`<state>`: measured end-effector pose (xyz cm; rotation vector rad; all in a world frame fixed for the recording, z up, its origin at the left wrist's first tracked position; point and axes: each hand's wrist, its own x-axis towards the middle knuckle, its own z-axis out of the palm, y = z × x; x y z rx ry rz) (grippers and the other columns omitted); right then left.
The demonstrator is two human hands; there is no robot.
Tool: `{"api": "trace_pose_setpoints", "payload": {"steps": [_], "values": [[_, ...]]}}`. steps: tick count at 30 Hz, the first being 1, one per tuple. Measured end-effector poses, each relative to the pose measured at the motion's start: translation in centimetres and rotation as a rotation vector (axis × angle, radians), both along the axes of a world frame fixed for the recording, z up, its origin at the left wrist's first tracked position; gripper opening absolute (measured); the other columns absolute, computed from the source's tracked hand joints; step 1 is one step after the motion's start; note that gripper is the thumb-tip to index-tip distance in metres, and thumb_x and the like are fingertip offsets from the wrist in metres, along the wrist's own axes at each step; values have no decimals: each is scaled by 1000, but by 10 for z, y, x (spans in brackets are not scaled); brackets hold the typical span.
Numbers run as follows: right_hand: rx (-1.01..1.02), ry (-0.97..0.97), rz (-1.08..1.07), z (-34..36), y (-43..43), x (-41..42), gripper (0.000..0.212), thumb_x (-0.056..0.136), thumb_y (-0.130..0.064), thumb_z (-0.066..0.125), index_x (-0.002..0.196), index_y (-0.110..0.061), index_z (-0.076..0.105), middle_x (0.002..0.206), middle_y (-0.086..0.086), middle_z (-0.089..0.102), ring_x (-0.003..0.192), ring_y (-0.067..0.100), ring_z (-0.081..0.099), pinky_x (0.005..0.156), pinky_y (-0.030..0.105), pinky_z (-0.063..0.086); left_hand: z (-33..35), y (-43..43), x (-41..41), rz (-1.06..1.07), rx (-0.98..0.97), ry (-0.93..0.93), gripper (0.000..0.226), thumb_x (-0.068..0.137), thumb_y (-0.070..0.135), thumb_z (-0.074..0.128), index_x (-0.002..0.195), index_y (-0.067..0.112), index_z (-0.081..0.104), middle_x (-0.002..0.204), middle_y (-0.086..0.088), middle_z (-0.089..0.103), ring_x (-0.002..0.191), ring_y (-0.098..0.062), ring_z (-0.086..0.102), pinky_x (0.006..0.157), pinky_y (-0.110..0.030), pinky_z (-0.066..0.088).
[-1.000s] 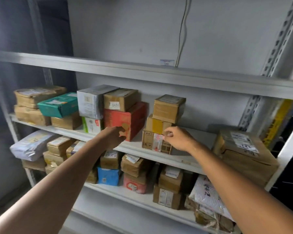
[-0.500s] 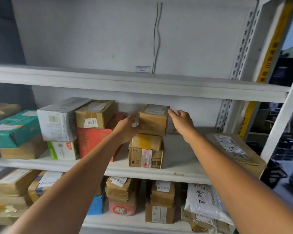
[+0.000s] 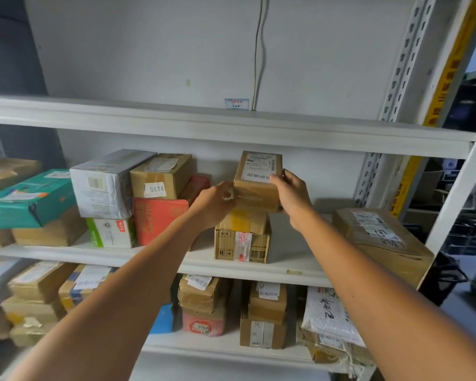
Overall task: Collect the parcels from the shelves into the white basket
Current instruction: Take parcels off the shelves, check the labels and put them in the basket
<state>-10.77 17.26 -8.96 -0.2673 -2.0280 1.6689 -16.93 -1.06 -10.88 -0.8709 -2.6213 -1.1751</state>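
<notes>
A brown parcel (image 3: 259, 185) is pinched between left hand (image 3: 213, 203) and right hand (image 3: 293, 198), atop the yellow-taped box (image 3: 242, 222)

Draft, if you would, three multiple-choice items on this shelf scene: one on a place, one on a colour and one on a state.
1. Where is the brown box that is being held? A. above the two-box stack on the middle shelf; B. on the top shelf; C. on the floor.
2. What colour is the large box under the 0474 box? A. blue; B. red; C. black.
3. What is the right hand doing? A. hanging idle; B. pressing the wall; C. gripping the brown box.
Answers: 1 A, the stack shows right beneath it; 2 B, its front is red; 3 C, its fingers curl round the box's right edge, while the left hand grips the left edge.
</notes>
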Motion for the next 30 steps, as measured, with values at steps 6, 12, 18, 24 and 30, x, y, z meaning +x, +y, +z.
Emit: {"api": "trace_pose_setpoints", "payload": {"steps": [6, 12, 18, 24, 30], "values": [[25, 116, 146, -19, -7, 42, 39, 90, -39, 57, 128, -32, 58, 117, -10, 66, 104, 11, 62, 85, 33, 54, -21, -34, 55, 228, -148, -10, 48, 94, 30, 57, 140, 24, 44, 128, -3, 62, 108, -23, 62, 91, -35, 51], [-8, 98, 339, -52, -40, 73, 50, 90, -33, 61, 138, -32, 49, 93, -34, 66, 86, -17, 60, 66, 4, 46, -54, -90, 123, 436, -205, -93, 47, 92, 34, 59, 137, 27, 47, 127, -4, 61, 111, -23, 59, 94, -33, 46], [-49, 17, 606, -98, -136, 86, 55, 91, -27, 62, 143, -24, 45, 114, -22, 62, 100, -11, 58, 80, 9, 43, -80, -193, 195, 694, -281, -122, 42, 92, 30, 57, 133, 23, 54, 123, -7, 63, 109, -26, 60, 92, -38, 49], [24, -6, 832, -137, -260, 101, 47, 91, -22, 61, 136, -32, 49, 112, -21, 58, 93, -16, 56, 79, 1, 38, -118, -304, 260, 969, -315, -230, 29, 89, 35, 58, 117, 30, 61, 114, -3, 67, 103, -26, 62, 86, -33, 50], [42, -80, 1143, -176, -366, 132, 40, 93, -17, 60, 131, -28, 52, 110, -13, 66, 94, -11, 62, 79, 6, 48, -162, -376, 348, 1279, -280, -369, 43, 89, 39, 55, 131, 31, 53, 129, -1, 61, 119, -21, 56, 98, -32, 46]]}}
